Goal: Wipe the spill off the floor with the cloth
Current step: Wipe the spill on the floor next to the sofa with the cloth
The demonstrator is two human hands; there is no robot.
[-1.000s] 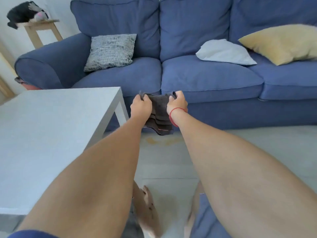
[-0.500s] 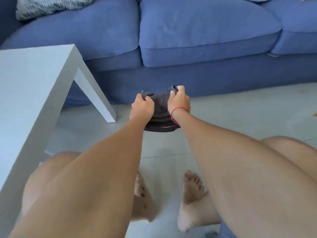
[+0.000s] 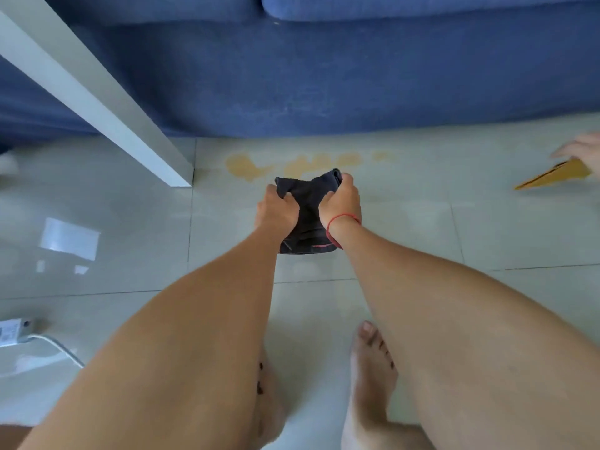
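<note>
A dark grey cloth (image 3: 306,209) hangs bunched between my two hands above the pale tiled floor (image 3: 454,228). My left hand (image 3: 276,204) grips its left side and my right hand (image 3: 341,199), with a red band at the wrist, grips its right side. An orange-yellow spill (image 3: 246,165) spreads in patches on the floor just beyond the cloth, close to the foot of the sofa. The cloth's upper edge overlaps the near rim of the spill in view; I cannot tell if it touches the floor.
A blue sofa base (image 3: 324,79) runs across the back. A white table leg (image 3: 107,115) stands left of the spill. Another person's hand (image 3: 579,149) holds a yellow-brown flat thing (image 3: 558,177) at right. A white charger and cable (image 3: 19,332) lie at left. My bare feet (image 3: 373,368) are below.
My view has tilted down from the sofa to the floor. Both hands have lowered the cloth toward the floor, and the spill and another person's hand have come into view.
</note>
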